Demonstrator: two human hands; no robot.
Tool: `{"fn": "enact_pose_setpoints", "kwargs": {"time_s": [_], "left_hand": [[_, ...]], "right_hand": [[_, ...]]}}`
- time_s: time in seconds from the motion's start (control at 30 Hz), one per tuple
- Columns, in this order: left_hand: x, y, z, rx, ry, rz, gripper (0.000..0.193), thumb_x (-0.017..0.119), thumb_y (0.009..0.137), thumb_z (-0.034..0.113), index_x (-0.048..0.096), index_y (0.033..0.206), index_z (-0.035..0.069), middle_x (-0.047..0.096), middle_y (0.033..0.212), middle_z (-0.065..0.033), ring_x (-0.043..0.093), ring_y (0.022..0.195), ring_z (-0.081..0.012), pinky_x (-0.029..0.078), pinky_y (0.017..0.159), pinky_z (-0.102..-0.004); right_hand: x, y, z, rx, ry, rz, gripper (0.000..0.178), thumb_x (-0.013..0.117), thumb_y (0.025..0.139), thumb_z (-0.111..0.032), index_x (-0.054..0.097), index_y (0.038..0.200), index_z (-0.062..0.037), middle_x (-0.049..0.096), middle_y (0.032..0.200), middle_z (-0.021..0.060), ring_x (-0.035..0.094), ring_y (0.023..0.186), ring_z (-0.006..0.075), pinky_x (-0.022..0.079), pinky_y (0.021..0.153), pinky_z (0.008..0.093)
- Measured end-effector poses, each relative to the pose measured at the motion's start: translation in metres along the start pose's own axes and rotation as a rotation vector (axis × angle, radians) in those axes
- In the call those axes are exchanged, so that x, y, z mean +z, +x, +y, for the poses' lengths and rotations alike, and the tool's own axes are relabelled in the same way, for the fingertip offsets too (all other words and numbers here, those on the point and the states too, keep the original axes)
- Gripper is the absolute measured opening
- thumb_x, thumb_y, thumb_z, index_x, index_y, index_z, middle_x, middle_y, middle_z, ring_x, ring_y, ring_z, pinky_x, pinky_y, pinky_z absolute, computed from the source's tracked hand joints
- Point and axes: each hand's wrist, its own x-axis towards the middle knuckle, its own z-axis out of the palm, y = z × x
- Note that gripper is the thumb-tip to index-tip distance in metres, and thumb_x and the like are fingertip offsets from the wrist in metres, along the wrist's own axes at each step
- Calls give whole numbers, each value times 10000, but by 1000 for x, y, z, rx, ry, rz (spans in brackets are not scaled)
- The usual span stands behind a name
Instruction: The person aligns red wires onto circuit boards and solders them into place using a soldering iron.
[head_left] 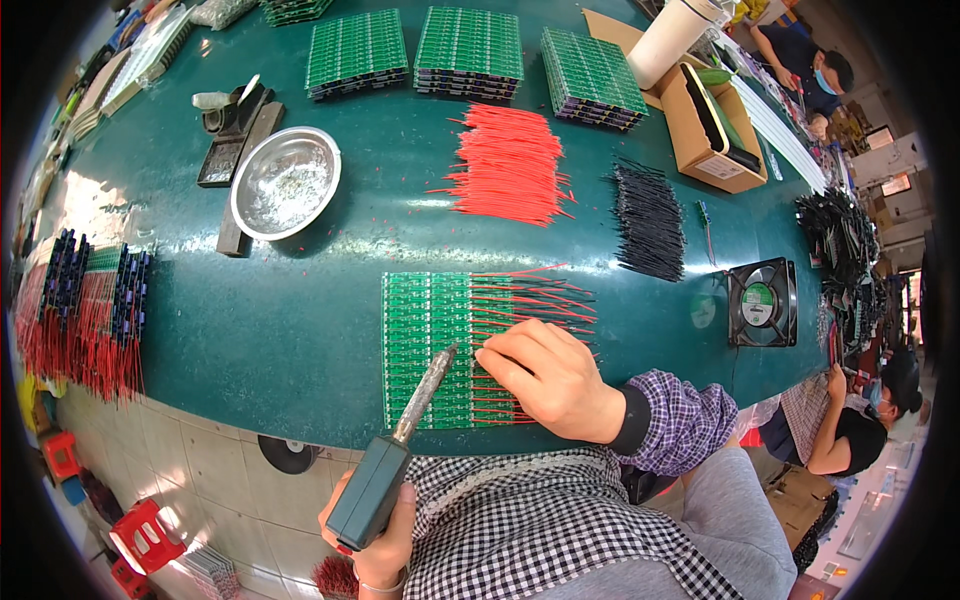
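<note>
My left hand (pixel 388 550) is wrapped round the dark green handle of a soldering iron (pixel 372 490). The iron's metal shaft slants up and right, and its tip lies over a green circuit board panel (pixel 408 325) near the column where wires join. My right hand (pixel 560 385) is closed in a pinch at the panel's right side, just right of the tip, on a thin wire whose colour I cannot make out. Several red and black wires (pixel 540 292) stick out rightward from the panel, above and below my fingers; the hand hides some of them.
Beyond the panel lie a red wire pile (pixel 508 165) and a black wire pile (pixel 648 220). Board stacks (pixel 468 48) stand at the back. A metal bowl (pixel 325 205) is at left, wired boards (pixel 100 300) far left, a fan (pixel 762 303) at right. Two people work rightward.
</note>
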Motion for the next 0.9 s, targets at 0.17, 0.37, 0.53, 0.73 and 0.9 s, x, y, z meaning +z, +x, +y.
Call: {"fn": "enact_pose_setpoints", "kwargs": {"time_s": [0.17, 0.37, 0.53, 0.73, 0.9], "left_hand": [[-2, 1, 4, 4, 6, -20, 214, 783, 708, -13, 701, 899, -64, 673, 809, -125, 635, 636, -199, 483, 561, -295], [-5, 1, 4, 31, 43, -75, 215, 784, 709, -20, 700, 903, -61, 672, 818, -126, 629, 631, -195, 477, 550, -290], [-5, -4, -2, -2, 17, -76, 216, 784, 708, -21, 698, 904, -57, 668, 819, -125, 626, 628, -196, 470, 539, -294], [-5, -5, -3, 11, 41, -101, 215, 784, 701, -20, 699, 897, -47, 661, 806, -115, 619, 620, -200, 468, 535, -297], [-6, -6, -5, 1, 46, -104, 210, 778, 695, -23, 703, 890, -42, 655, 791, -112, 618, 613, -201, 465, 531, -299]], "right_hand": [[-3, -3, -5, -3, -1, 47, 307, 692, 680, -42, 681, 975, 41, 649, 936, 112, 627, 821, 235, 539, 683, 322], [1, -4, -4, -4, 28, 30, 302, 697, 669, -26, 677, 962, 46, 645, 918, 105, 621, 803, 234, 543, 679, 323], [0, -3, -4, -3, 26, 19, 296, 695, 674, -27, 673, 961, 44, 642, 911, 102, 615, 802, 233, 540, 680, 323], [2, -4, -5, -7, 13, 23, 295, 693, 675, -33, 669, 959, 43, 640, 915, 102, 610, 808, 233, 538, 680, 326], [2, -5, -5, -4, 15, 20, 295, 692, 678, -34, 667, 961, 44, 638, 915, 103, 608, 811, 234, 538, 679, 324]]}}
